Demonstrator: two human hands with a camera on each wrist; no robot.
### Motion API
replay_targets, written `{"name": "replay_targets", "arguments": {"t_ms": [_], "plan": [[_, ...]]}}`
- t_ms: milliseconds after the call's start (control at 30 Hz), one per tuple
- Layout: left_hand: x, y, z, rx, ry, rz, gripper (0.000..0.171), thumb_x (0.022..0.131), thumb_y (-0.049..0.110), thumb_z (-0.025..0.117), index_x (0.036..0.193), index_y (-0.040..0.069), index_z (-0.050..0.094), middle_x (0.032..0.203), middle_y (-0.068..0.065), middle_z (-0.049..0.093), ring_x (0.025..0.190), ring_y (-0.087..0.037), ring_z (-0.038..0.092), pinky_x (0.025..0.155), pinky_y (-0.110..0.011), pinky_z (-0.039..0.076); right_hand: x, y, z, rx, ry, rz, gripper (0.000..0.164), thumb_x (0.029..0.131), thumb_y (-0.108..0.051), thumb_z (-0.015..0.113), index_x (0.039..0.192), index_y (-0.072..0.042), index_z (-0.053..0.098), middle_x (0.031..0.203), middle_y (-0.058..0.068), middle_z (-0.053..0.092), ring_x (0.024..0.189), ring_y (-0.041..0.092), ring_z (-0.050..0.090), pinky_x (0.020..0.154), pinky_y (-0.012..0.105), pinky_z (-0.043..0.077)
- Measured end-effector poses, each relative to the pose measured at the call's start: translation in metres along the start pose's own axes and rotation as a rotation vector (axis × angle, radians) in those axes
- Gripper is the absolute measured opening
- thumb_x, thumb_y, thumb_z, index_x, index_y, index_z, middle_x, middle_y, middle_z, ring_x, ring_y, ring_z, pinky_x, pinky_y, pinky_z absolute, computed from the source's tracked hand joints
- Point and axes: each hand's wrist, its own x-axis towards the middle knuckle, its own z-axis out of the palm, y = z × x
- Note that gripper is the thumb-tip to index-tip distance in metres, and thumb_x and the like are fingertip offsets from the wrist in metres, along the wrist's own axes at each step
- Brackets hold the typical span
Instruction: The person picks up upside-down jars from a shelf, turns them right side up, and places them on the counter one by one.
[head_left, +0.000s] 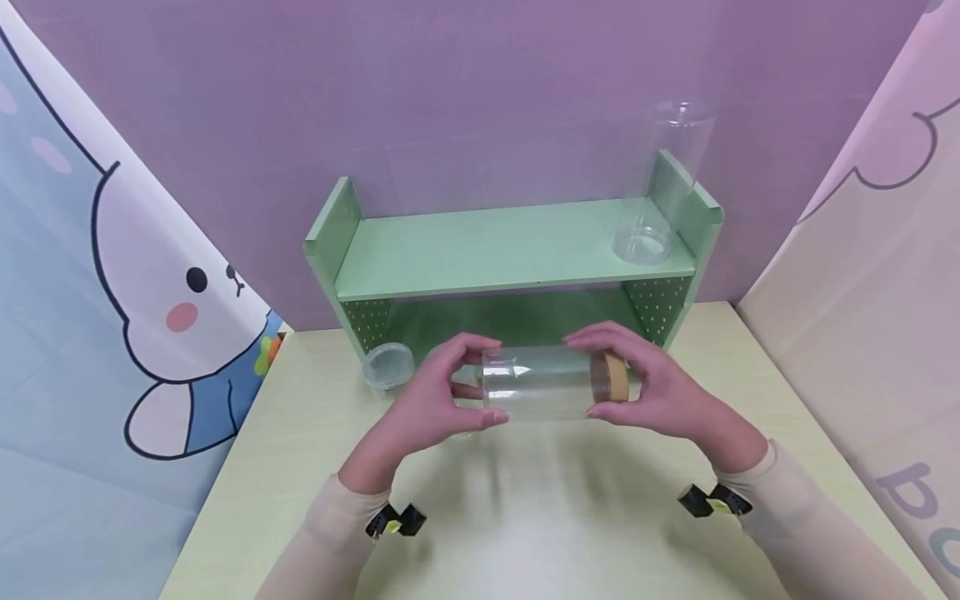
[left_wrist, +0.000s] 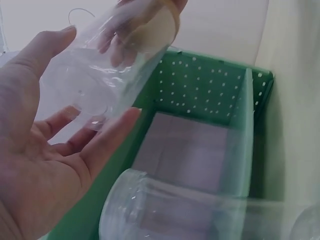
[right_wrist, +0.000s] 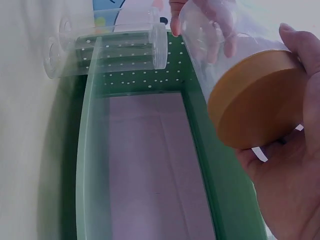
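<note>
A clear jar (head_left: 540,383) with a cork-coloured lid (head_left: 617,377) lies sideways in the air, in front of the green shelf. My left hand (head_left: 438,392) holds its base end between thumb and fingers. At the lid end, my right hand (head_left: 656,387) grips the jar, thumb below and fingers above. The left wrist view shows the clear base of the jar (left_wrist: 107,75) between the spread thumb and fingers. In the right wrist view the flat lid (right_wrist: 265,100) faces the palm, partly covered by the hand.
The green two-tier shelf (head_left: 480,250) stands at the back of the pale table (head_left: 540,517). A tall clear container (head_left: 642,244) is upright on its top right. Left of it, near the shelf's front, stands a clear container (head_left: 387,367); another is partly hidden behind the left hand.
</note>
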Motion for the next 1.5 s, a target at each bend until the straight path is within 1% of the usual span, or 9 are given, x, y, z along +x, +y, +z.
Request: {"name": "replay_targets", "arguments": {"t_ms": [100, 200, 467, 667, 900, 1000, 1100, 1267, 1500], "plan": [[0.0, -0.004, 0.003, -0.064, 0.018, 0.013, 0.077, 0.082, 0.0, 0.096, 0.148, 0.014, 0.059, 0.14, -0.012, 0.061, 0.121, -0.032, 0.067, 0.092, -0.046, 0.067, 0.0, -0.001, -0.002, 0.022, 0.015, -0.003, 0.078, 0.078, 0.0, 0.097, 0.147, 0.004, 0.061, 0.147, 0.027, 0.06, 0.142, 0.028, 0.055, 0.118, 0.031, 0.048], [0.001, -0.006, 0.006, -0.094, 0.034, 0.033, 0.076, 0.082, -0.004, 0.094, 0.148, 0.01, 0.058, 0.144, -0.015, 0.061, 0.124, -0.034, 0.064, 0.092, -0.044, 0.067, -0.001, -0.002, -0.004, 0.032, 0.026, 0.021, 0.084, 0.072, 0.009, 0.096, 0.147, 0.007, 0.059, 0.149, 0.026, 0.059, 0.142, 0.028, 0.054, 0.113, 0.029, 0.051], [0.002, -0.012, 0.007, -0.134, 0.059, 0.056, 0.079, 0.082, -0.01, 0.091, 0.15, 0.008, 0.056, 0.146, -0.013, 0.061, 0.132, -0.034, 0.063, 0.089, -0.042, 0.068, -0.004, -0.003, -0.01, 0.09, 0.052, 0.071, 0.093, 0.069, 0.019, 0.093, 0.152, 0.01, 0.052, 0.151, 0.028, 0.053, 0.128, 0.03, 0.059, 0.104, 0.027, 0.056], [0.002, -0.015, 0.006, -0.214, 0.036, 0.057, 0.078, 0.084, -0.015, 0.085, 0.152, 0.006, 0.052, 0.148, -0.019, 0.057, 0.125, -0.04, 0.067, 0.085, -0.047, 0.069, -0.005, -0.002, -0.013, 0.166, 0.047, 0.061, 0.098, 0.07, 0.024, 0.089, 0.156, 0.014, 0.044, 0.152, 0.033, 0.049, 0.128, 0.033, 0.057, 0.108, 0.028, 0.053], [0.002, -0.018, 0.009, -0.283, 0.021, 0.051, 0.078, 0.085, -0.019, 0.081, 0.153, 0.003, 0.049, 0.15, -0.024, 0.055, 0.116, -0.049, 0.071, 0.086, -0.048, 0.068, -0.006, -0.002, -0.016, 0.191, 0.056, 0.047, 0.102, 0.068, 0.028, 0.086, 0.158, 0.016, 0.039, 0.151, 0.036, 0.048, 0.134, 0.034, 0.055, 0.115, 0.03, 0.051], [0.001, -0.018, 0.012, -0.297, 0.021, 0.034, 0.077, 0.087, -0.018, 0.08, 0.153, 0.004, 0.047, 0.151, -0.023, 0.055, 0.113, -0.047, 0.074, 0.088, -0.048, 0.068, -0.006, -0.003, -0.016, 0.189, 0.064, 0.064, 0.103, 0.068, 0.03, 0.084, 0.159, 0.015, 0.039, 0.151, 0.036, 0.048, 0.133, 0.034, 0.055, 0.116, 0.03, 0.051], [0.001, -0.018, 0.016, -0.262, 0.02, 0.029, 0.076, 0.088, -0.014, 0.082, 0.153, 0.006, 0.047, 0.15, -0.019, 0.057, 0.116, -0.04, 0.074, 0.091, -0.05, 0.067, -0.007, -0.004, -0.017, 0.197, 0.078, 0.077, 0.101, 0.069, 0.031, 0.083, 0.159, 0.015, 0.039, 0.15, 0.035, 0.049, 0.133, 0.032, 0.056, 0.116, 0.029, 0.051], [0.001, -0.018, 0.02, -0.099, 0.011, 0.027, 0.077, 0.087, 0.001, 0.091, 0.151, 0.017, 0.051, 0.147, -0.005, 0.061, 0.128, -0.026, 0.066, 0.103, -0.047, 0.062, -0.007, -0.001, -0.02, 0.248, 0.097, 0.028, 0.098, 0.069, 0.032, 0.079, 0.157, 0.021, 0.037, 0.152, 0.032, 0.052, 0.137, 0.031, 0.057, 0.115, 0.031, 0.051], [0.001, -0.021, 0.029, 0.036, -0.05, -0.015, 0.082, 0.087, 0.021, 0.097, 0.154, 0.023, 0.05, 0.151, 0.004, 0.056, 0.131, -0.018, 0.065, 0.111, -0.039, 0.057, -0.007, -0.001, -0.021, 0.296, 0.142, 0.013, 0.089, 0.071, 0.029, 0.074, 0.153, 0.024, 0.039, 0.155, 0.023, 0.056, 0.135, 0.027, 0.058, 0.111, 0.03, 0.052]]}}
